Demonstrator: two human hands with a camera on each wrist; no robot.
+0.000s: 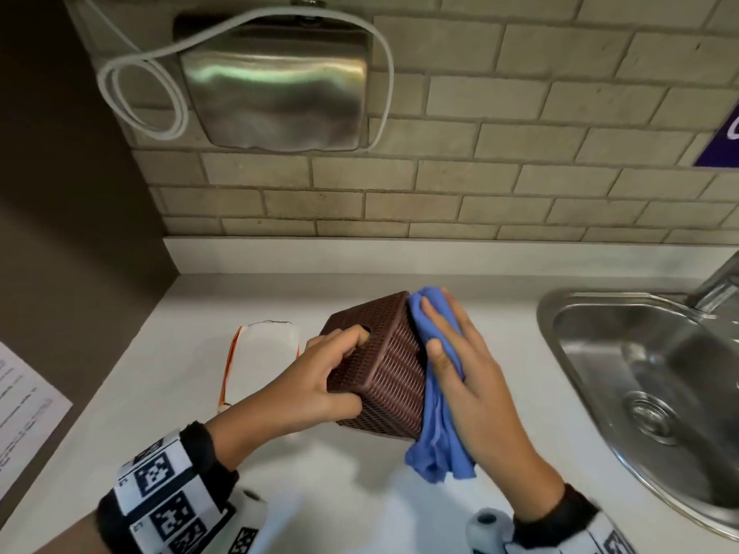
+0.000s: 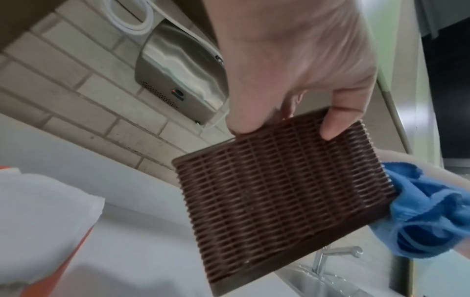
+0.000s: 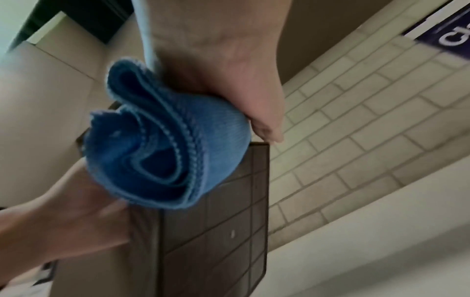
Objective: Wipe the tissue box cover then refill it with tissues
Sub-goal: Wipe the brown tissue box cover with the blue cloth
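A brown woven tissue box cover (image 1: 384,365) (image 2: 277,193) (image 3: 216,231) is tilted above the white counter. My left hand (image 1: 320,377) (image 2: 292,80) grips it, fingers curled over its top by the slot and thumb on the near side. My right hand (image 1: 464,365) (image 3: 221,70) presses a blue cloth (image 1: 436,377) (image 2: 427,213) (image 3: 162,144) flat against the cover's right side, fingers straight. The cloth's loose end hangs below the cover. A white tissue pack (image 1: 260,357) (image 2: 43,211) with orange edges lies on the counter to the left of the cover.
A steel sink (image 1: 592,353) with a faucet (image 1: 720,281) lies at the right. A metal hand dryer (image 1: 276,90) with a white cord is on the brick wall behind. A brown side wall stands at the left with a paper sheet (image 1: 24,409).
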